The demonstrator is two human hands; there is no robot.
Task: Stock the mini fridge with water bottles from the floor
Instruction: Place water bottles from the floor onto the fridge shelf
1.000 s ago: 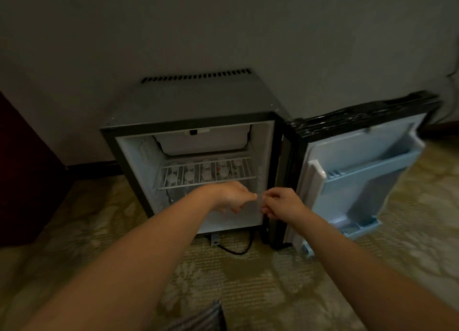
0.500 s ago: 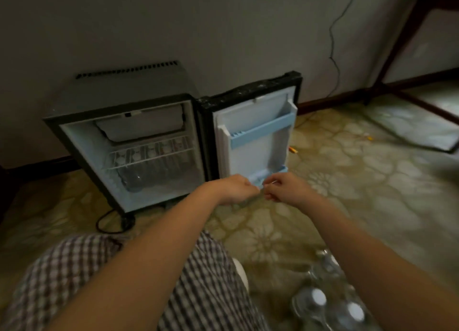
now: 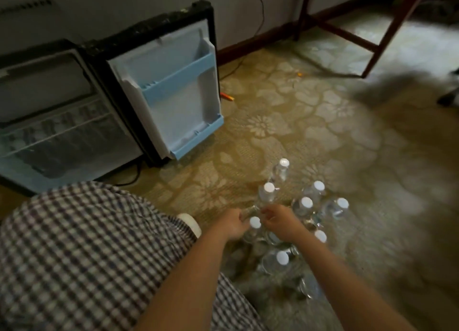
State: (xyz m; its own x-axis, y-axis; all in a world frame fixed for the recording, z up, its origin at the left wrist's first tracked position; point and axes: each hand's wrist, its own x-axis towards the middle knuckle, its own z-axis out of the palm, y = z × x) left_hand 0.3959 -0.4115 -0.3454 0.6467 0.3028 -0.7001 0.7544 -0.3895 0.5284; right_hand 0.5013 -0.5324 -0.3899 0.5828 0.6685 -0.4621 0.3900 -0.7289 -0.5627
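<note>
- Our left hand (image 3: 232, 223) and right hand (image 3: 279, 222) curl beside one water bottle (image 3: 255, 223); we cannot tell through the blur whether either grips it.
- Neighbouring bottles (image 3: 306, 206) crowd our right hand; lifting could topple them.
- The mini fridge (image 3: 62, 137) stands open, well beyond our left hand.

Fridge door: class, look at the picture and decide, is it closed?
No, the fridge door stands swung wide open, its inner side facing the room.

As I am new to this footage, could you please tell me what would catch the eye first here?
White-capped water bottles stand clustered on the patterned floor at lower centre, with the left hand and right hand among them. At upper left the mini fridge stands open, its blue-shelved door swung wide.
</note>
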